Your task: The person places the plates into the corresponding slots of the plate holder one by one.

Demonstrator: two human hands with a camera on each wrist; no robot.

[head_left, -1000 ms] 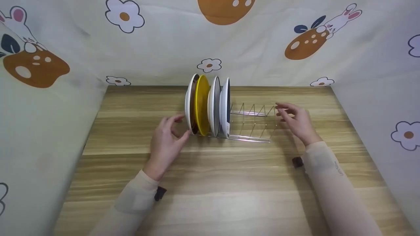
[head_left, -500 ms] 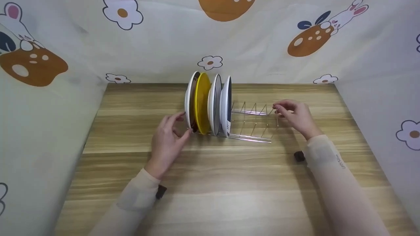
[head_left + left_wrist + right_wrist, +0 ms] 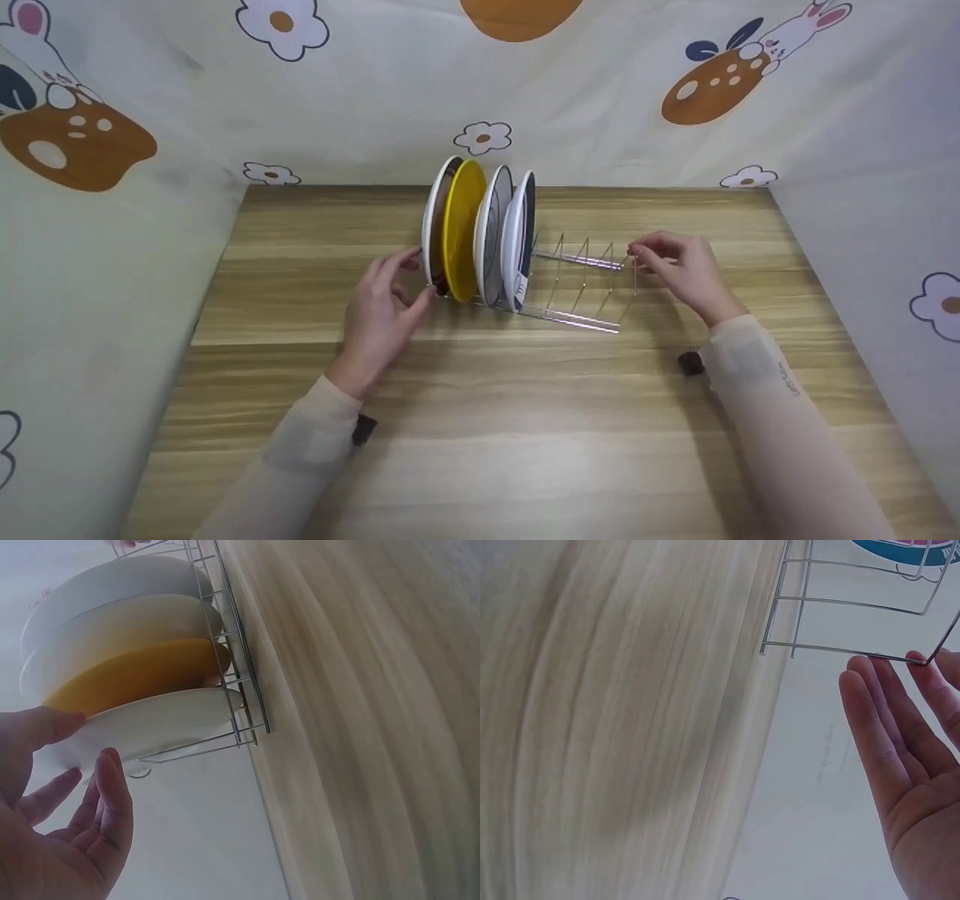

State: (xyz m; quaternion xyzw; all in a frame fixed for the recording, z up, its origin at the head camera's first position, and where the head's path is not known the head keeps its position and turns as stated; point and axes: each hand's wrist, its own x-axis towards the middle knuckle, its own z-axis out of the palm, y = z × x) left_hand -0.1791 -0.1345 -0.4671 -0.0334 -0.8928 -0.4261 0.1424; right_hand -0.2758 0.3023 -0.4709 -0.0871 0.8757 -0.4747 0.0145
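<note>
A silver wire dish rack (image 3: pixel 570 321) stands on the wooden table, with several plates upright in its left half. From the left come a white-backed plate with a brown face (image 3: pixel 429 225), a yellow plate (image 3: pixel 463 232), a white plate with a grey face (image 3: pixel 495 232) and a white plate with a dark face (image 3: pixel 519 240). My left hand (image 3: pixel 381 311) touches the outermost white plate at the rack's left end, fingers spread and slightly bent. With thumb and forefinger, my right hand (image 3: pixel 679 274) pinches the wire (image 3: pixel 870 654) at the rack's right end, other fingers extended.
Several wire dividers (image 3: pixel 585 262) stand in the rack's right half with no plates between them. Patterned cloth walls (image 3: pixel 360 112) close off the table (image 3: pixel 480 435) at the back and both sides. Beige sleeves cover both forearms, with a small dark object at each wrist.
My right thumb and forefinger have closed on the rack's end wire. The rack has turned slightly, its right end nearer me and its left end farther away, plates moving with it.
</note>
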